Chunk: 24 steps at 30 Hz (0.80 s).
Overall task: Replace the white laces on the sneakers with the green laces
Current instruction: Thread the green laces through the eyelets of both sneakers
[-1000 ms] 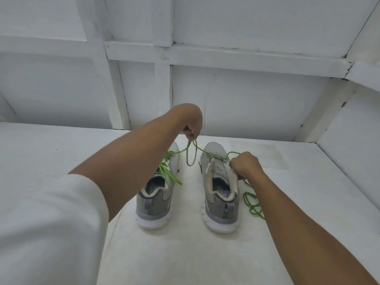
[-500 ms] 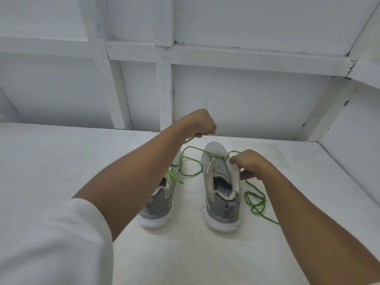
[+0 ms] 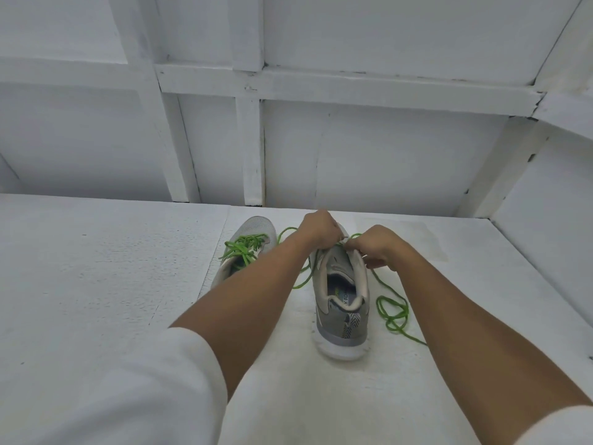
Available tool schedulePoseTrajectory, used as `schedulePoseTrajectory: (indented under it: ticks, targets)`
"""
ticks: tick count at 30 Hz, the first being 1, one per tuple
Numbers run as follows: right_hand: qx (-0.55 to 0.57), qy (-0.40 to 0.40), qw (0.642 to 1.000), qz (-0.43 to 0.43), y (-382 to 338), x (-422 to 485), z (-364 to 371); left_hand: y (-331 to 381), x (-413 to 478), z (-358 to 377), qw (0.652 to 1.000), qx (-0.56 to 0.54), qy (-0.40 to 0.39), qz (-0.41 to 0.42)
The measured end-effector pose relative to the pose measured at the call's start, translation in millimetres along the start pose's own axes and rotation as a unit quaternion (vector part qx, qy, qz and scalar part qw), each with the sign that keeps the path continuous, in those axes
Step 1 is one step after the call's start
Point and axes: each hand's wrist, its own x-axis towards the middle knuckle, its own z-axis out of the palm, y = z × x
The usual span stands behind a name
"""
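Note:
Two grey sneakers stand heel-toward-me on a white floor. The left sneaker (image 3: 253, 234) carries a tied green lace (image 3: 244, 247) and my left forearm covers its heel. The right sneaker (image 3: 341, 303) has a loose green lace (image 3: 393, 311) trailing off to its right in loops. My left hand (image 3: 319, 228) and my right hand (image 3: 375, 244) meet over the right sneaker's tongue, each pinching the green lace near the eyelets. The eyelets themselves are hidden under my fingers.
A white panelled wall (image 3: 321, 139) with wooden battens rises just behind the sneakers. Another white wall (image 3: 552, 220) closes the right side. White sleeves cover my upper arms at the bottom corners.
My left hand has come down from above the shoes to the right sneaker's tongue, beside my right hand. The lace loop it held up has dropped. The left sneaker's toe is now uncovered.

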Motion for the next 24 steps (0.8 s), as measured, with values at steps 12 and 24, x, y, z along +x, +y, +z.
schedulePoseTrajectory:
  ticks: [12, 24]
  targets:
    - [0.144, -0.008, 0.986, 0.081, 19, 0, 3, -6, 5, 10, 0.998, 0.03, -0.047, -0.024]
    - [0.18, 0.004, 0.98, 0.088, 24, -1, 9, -21, 1, -2, 0.993, 0.044, 0.04, -0.1]
